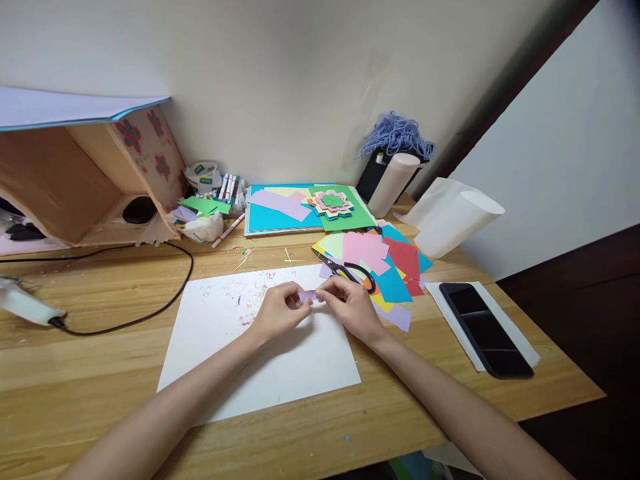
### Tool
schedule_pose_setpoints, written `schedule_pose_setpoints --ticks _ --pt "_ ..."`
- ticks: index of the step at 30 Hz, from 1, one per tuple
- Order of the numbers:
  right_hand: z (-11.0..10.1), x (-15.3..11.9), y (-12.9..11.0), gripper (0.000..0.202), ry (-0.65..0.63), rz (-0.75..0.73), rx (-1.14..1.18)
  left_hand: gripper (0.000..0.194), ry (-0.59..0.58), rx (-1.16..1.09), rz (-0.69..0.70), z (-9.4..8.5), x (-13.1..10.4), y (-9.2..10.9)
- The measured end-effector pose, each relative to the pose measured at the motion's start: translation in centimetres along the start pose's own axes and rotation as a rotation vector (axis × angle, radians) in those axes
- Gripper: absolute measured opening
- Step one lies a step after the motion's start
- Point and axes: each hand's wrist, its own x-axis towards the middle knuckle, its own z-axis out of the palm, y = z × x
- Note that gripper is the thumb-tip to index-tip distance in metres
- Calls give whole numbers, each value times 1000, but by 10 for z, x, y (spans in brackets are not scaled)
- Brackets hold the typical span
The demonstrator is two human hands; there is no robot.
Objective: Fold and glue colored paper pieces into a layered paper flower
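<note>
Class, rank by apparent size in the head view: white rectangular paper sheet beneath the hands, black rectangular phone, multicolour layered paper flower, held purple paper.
Largest: white paper sheet
Black phone
Paper flower
Smallest: held purple paper

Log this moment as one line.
left hand: pinching purple paper; right hand: pinching same purple paper; scissors: unheld; white sheet: on table
</note>
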Motion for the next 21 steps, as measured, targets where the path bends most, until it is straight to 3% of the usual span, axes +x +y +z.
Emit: schedule_pose_setpoints --ticks 6,11,17,21 --pt "-5 4 4 16 76 15 13 8 48 -156 -67 -1 0 -4" --pt "-12 8 4 20 126 49 63 14 57 -193 -92 -7 0 -1" --pt "-4 4 3 20 -45 56 141 25 -33 -170 -62 -9 0 4" --pt "2 2 5 20 -110 128 214 27 -11 -194 -47 -7 0 0"
